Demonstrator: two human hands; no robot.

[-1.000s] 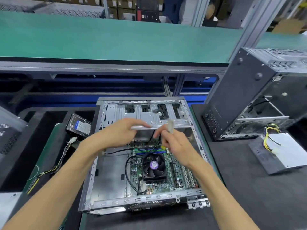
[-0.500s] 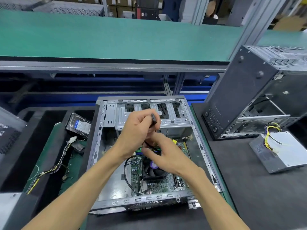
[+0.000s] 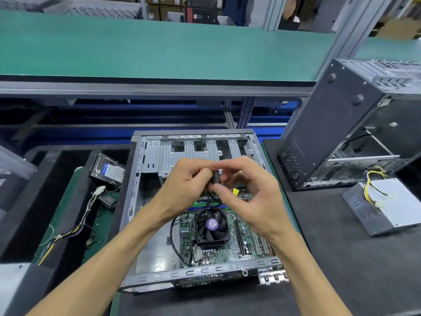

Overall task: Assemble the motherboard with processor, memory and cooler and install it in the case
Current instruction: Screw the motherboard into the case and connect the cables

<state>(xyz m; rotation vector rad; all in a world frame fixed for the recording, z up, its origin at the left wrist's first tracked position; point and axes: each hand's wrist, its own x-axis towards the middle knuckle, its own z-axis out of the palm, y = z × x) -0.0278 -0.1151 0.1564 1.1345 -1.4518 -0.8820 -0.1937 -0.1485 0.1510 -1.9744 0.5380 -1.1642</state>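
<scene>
An open grey computer case [image 3: 136,201] lies flat on the bench in front of me. Inside it sits the green motherboard [image 3: 232,249] with a black cooler fan [image 3: 211,224] that has a purple centre label. Green and blue memory slots show just beyond the fan. Above the board, my left hand [image 3: 182,185] and my right hand [image 3: 248,197] meet and together pinch a small black cable connector [image 3: 216,176]. Its black cable hangs down toward the board. Both hands hide the board's far part.
A hard drive [image 3: 108,171] and a loose wire bundle [image 3: 75,229] lie left of the case. A second black case [image 3: 337,124] stands at the right, with a grey power supply [image 3: 391,204] in front of it. A green shelf [image 3: 159,49] runs across above.
Both hands rose from over the board. The left hand first took the black connector, and now the right hand has come up to pinch it too.
</scene>
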